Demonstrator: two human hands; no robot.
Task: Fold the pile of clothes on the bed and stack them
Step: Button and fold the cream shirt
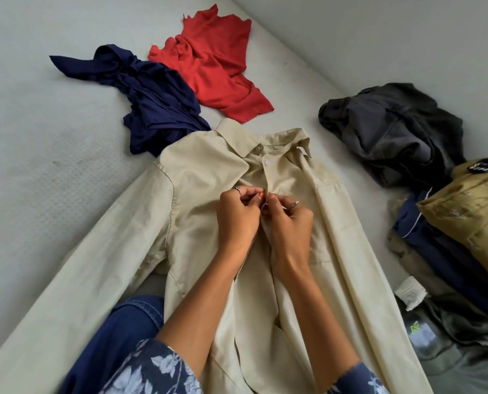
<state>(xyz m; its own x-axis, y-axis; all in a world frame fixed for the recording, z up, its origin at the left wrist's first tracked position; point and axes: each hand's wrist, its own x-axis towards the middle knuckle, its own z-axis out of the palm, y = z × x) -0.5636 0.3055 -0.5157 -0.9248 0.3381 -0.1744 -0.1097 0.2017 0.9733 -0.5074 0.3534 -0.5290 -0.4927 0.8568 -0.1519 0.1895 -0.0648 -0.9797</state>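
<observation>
A beige long-sleeved shirt (197,194) lies front up on the bed, collar away from me, its top button fastened. My left hand (237,211) and my right hand (289,223) meet over the chest, both pinching the button placket just below that button. Beyond the collar lie a crumpled navy garment (157,95) and a crumpled red garment (217,64). A dark grey garment (393,132) sits crumpled to the right.
A pile of clothes (464,251) with a mustard piece on top fills the right edge. The white mattress (38,123) stretches to the left. A wall (379,32) borders the bed at the back right. My blue jeans knee (129,322) rests under the shirt's hem.
</observation>
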